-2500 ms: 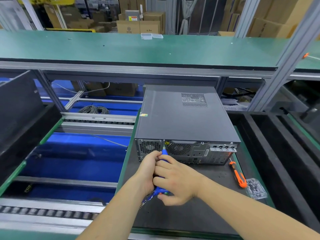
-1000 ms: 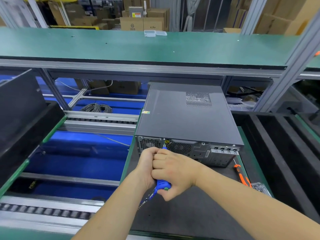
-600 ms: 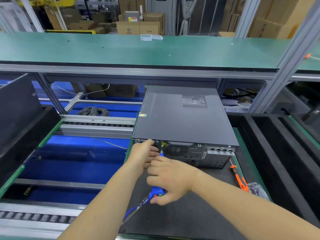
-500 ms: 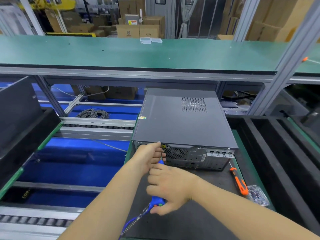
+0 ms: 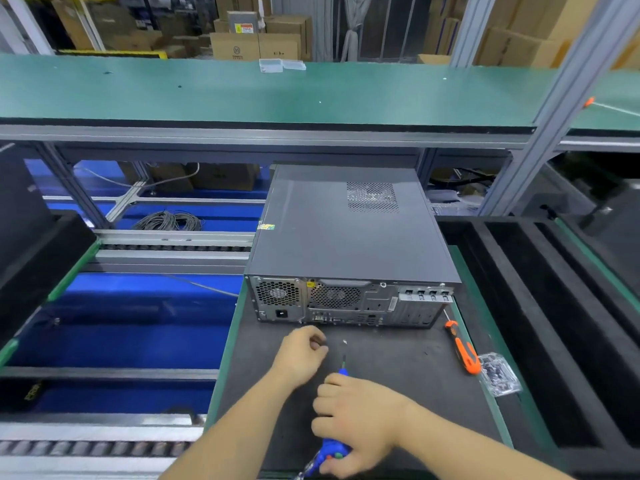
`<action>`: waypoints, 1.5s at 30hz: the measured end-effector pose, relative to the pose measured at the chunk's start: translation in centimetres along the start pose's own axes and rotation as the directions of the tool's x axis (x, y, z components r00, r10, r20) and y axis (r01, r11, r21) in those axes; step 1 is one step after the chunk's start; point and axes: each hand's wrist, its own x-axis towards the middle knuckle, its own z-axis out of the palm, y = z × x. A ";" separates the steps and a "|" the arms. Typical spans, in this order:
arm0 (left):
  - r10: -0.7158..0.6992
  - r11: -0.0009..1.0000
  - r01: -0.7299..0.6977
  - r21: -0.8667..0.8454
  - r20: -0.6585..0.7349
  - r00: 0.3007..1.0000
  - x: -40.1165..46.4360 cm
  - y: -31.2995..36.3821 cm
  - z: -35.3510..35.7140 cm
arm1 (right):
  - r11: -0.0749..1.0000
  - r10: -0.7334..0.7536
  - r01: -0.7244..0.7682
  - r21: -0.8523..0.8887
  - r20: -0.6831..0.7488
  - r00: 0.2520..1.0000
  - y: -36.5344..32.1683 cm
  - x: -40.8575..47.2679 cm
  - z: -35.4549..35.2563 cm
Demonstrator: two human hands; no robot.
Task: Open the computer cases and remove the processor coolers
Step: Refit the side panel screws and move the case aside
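Both hands [image 5: 353,419] off computer case [image 5: 349,237] now

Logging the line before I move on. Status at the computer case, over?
Right hand grips blue screwdriver, clear of computer case. Left hand curled near small screw. Cover on. Nothing in the way.

The computer case [image 5: 332,230] is dark grey, with a mesh-dotted vent patch on top and a silvery rear panel of honeycomb grilles. It sits on a black mat edged in green on the table [image 5: 398,375]. A blue electric screwdriver [image 5: 330,450] and an orange-and-black screwdriver [image 5: 464,349] show; the shelf [image 5: 242,91] above is green.
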 end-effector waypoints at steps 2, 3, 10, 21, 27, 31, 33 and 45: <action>0.052 0.996 -0.053 0.069 0.021 0.998 0.3 -0.2 1.4 | 1.000 0.002 -0.001 -0.018 0.051 0.999 -0.3 -0.5 0.6; 0.083 0.990 -0.084 0.113 0.012 0.996 0.6 -0.1 1.9 | 1.000 0.001 0.000 -0.020 0.060 0.998 -0.3 -0.6 0.7; 0.315 0.855 -0.371 0.364 0.206 0.927 2.1 2.3 3.6 | 0.997 0.056 -0.057 0.046 0.029 0.998 0.8 -1.4 0.4; 0.436 0.859 -0.478 0.185 0.227 0.871 1.4 0.1 3.4 | 1.000 0.023 -0.024 0.000 -0.087 0.996 1.4 -4.6 5.0; 0.445 0.784 -0.561 0.264 0.392 0.805 1.0 0.8 2.5 | 0.996 0.067 -0.071 -0.052 -0.080 0.995 2.7 -4.4 4.5; 0.448 0.721 -0.578 0.383 0.379 0.810 0.7 0.8 2.8 | 0.993 0.080 -0.084 -0.080 -0.051 0.996 3.3 -4.4 3.9; 0.443 0.752 -0.541 0.377 0.320 0.838 0.5 0.7 3.1 | 0.992 0.082 -0.087 -0.092 -0.051 0.995 3.5 -4.3 3.4; 0.019 0.622 -0.323 -0.713 -0.399 0.917 0.1 13.6 -6.4 | 0.991 -0.012 -0.016 -0.136 -0.203 0.979 6.0 -4.1 -4.4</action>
